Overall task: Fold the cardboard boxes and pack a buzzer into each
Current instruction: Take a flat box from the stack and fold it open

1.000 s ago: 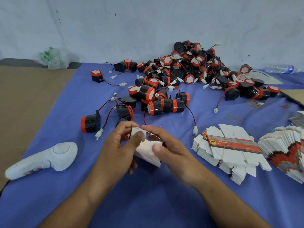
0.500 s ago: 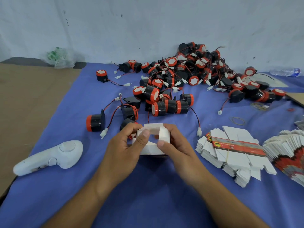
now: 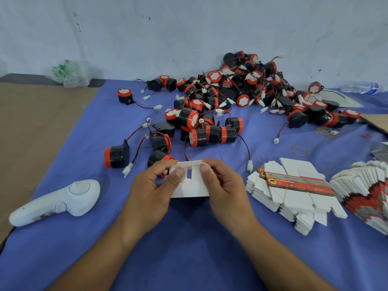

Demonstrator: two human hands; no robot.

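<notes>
Both hands hold one small white cardboard box (image 3: 190, 184) just above the blue cloth, in the middle of the view. My left hand (image 3: 153, 187) grips its left side with the thumb on the front face. My right hand (image 3: 224, 185) grips its right side the same way. The box's white inner side faces me, with a flap folded over along the top edge. A big heap of black and red buzzers (image 3: 247, 89) with red wires lies behind, and loose ones (image 3: 116, 154) lie closer on the left. A bundled stack of flat boxes (image 3: 291, 192) sits to the right.
A white hand controller (image 3: 58, 201) lies at the left on the blue cloth (image 3: 189, 248). A fanned pile of flat boxes (image 3: 365, 192) lies at the far right. Rubber bands (image 3: 298, 151) lie behind the stacks. Brown cardboard (image 3: 31, 127) covers the left side, and a wall stands behind.
The flat blank has been opened into a box shape and turned, and a flap has been folded over its top. Both hands stayed on it and rose slightly.
</notes>
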